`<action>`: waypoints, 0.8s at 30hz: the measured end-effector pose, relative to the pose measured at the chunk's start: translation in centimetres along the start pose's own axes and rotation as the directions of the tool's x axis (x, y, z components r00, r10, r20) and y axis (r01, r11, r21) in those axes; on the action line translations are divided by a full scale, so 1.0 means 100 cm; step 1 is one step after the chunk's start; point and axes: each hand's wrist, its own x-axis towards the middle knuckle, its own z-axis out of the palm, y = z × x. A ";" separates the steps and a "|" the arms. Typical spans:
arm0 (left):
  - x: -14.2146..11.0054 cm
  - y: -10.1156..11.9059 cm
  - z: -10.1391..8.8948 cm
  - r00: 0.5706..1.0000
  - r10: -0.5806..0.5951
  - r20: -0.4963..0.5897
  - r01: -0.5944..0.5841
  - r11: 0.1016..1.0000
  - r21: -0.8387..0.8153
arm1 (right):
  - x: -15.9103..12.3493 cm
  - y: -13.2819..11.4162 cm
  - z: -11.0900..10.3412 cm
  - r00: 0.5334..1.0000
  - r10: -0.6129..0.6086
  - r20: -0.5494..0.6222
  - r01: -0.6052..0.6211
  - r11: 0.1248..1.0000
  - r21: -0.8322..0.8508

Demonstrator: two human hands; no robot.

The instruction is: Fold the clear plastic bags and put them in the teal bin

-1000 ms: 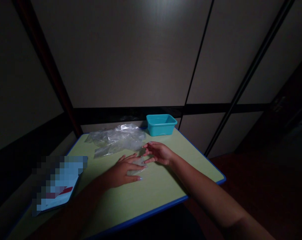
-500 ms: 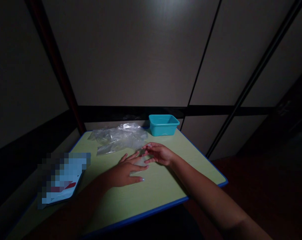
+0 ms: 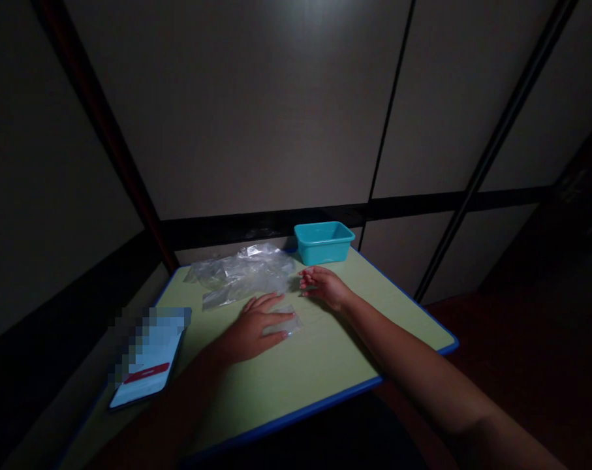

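My left hand [image 3: 256,328] lies palm down with its fingers spread over a small clear plastic sachet [image 3: 290,321] flat on the table. Part of the sachet is hidden beneath those fingers. To the right and farther back, my right hand [image 3: 324,286] hovers above the table with its fingers loosely curved and apart; I make out nothing in it. Just beyond is a turquoise plastic basket [image 3: 325,251], its inside mostly out of sight. Crumpled clear plastic bags [image 3: 247,271] spread across the back left, near both hands.
The pale green table [image 3: 335,352] has a blue edge. A phone [image 3: 149,375] with a lit, partly blurred screen rests at the left, beside my left forearm. Cabinet panels [image 3: 256,130] rise directly behind the table. The room is dim.
My right hand has drawn away from my left hand, toward the basket. More of the clear sachet shows under the left fingers. The view has tilted slightly.
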 end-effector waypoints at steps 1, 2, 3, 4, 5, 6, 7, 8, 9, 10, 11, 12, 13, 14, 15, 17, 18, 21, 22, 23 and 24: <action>0.000 -0.001 -0.002 0.999 -0.008 -0.043 0.008 1.000 0.001 | -0.001 -0.002 -0.001 1.000 0.010 -0.019 -0.011 1.000 -0.025; 0.000 -0.001 -0.004 0.997 -0.013 -0.075 0.013 1.000 -0.001 | -0.002 -0.004 -0.002 0.999 0.036 -0.018 -0.037 0.998 -0.045; 0.000 -0.002 -0.005 0.996 -0.017 -0.092 0.016 1.000 -0.003 | -0.004 -0.007 -0.002 0.997 0.073 0.007 -0.072 0.996 -0.056; 0.000 -0.002 -0.006 0.996 -0.019 -0.093 0.019 1.000 0.002 | -0.006 -0.010 -0.003 0.991 0.125 0.053 -0.122 0.991 -0.061; 0.000 -0.002 -0.006 0.997 -0.022 -0.080 0.024 1.000 0.015 | -0.009 -0.012 -0.003 0.976 0.189 0.107 -0.182 0.981 -0.067; 0.000 -0.002 -0.005 0.998 -0.031 -0.059 0.033 0.999 0.036 | -0.010 -0.014 -0.003 0.955 0.255 0.154 -0.246 0.966 -0.079; 0.000 -0.003 -0.003 0.999 -0.045 -0.031 0.047 0.997 0.063 | -0.012 -0.016 -0.004 0.929 0.322 0.183 -0.309 0.946 -0.096; 0.000 -0.003 -0.001 0.998 -0.065 0.002 0.064 0.994 0.091 | -0.012 -0.018 -0.004 0.902 0.386 0.192 -0.369 0.922 -0.117; 0.000 -0.004 0.001 0.995 -0.089 0.034 0.084 0.990 0.116 | -0.013 -0.018 -0.004 0.877 0.443 0.185 -0.424 0.895 -0.137; 0.001 -0.004 0.003 0.991 -0.114 0.064 0.105 0.986 0.133 | -0.012 -0.018 -0.004 0.853 0.493 0.172 -0.470 0.868 -0.161; 0.001 -0.005 0.005 0.986 -0.139 0.094 0.124 0.982 0.144 | -0.012 -0.017 -0.004 0.830 0.535 0.161 -0.505 0.842 -0.191; 0.001 -0.005 0.006 0.979 -0.165 0.119 0.147 0.978 0.150 | -0.012 -0.016 -0.004 0.807 0.569 0.157 -0.530 0.816 -0.230; 0.002 -0.005 0.007 0.971 -0.189 0.146 0.167 0.974 0.153 | -0.011 -0.014 -0.003 0.791 0.591 0.156 -0.541 0.796 -0.273; 0.002 -0.004 0.007 0.963 -0.209 0.171 0.183 0.970 0.158 | -0.011 -0.013 -0.003 0.782 0.603 0.158 -0.538 0.781 -0.316; 0.003 -0.004 0.006 0.953 -0.232 0.193 0.201 0.965 0.168 | -0.011 -0.011 -0.002 0.781 0.603 0.162 -0.527 0.776 -0.347; 0.004 -0.002 0.005 0.939 -0.267 0.216 0.229 0.955 0.188 | -0.011 -0.007 -0.001 0.785 0.596 0.168 -0.510 0.777 -0.370; 0.004 -0.002 0.004 0.935 -0.275 0.226 0.234 0.953 0.191 | -0.011 -0.006 0.000 0.785 0.596 0.167 -0.510 0.776 -0.372; 0.003 -0.002 0.005 0.926 -0.285 0.246 0.242 0.952 0.189 | -0.012 -0.004 0.004 0.777 0.604 0.176 -0.513 0.770 -0.380; 0.003 -0.002 0.005 0.926 -0.284 0.248 0.243 0.953 0.183 | -0.013 -0.003 0.004 0.777 0.599 0.191 -0.502 0.775 -0.384; 0.002 -0.002 0.005 0.929 -0.277 0.246 0.239 0.955 0.174 | -0.014 -0.002 0.005 0.780 0.589 0.212 -0.485 0.782 -0.391; 0.002 -0.003 0.005 0.933 -0.268 0.242 0.233 0.959 0.162 | -0.015 -0.001 0.005 0.785 0.573 0.236 -0.461 0.794 -0.397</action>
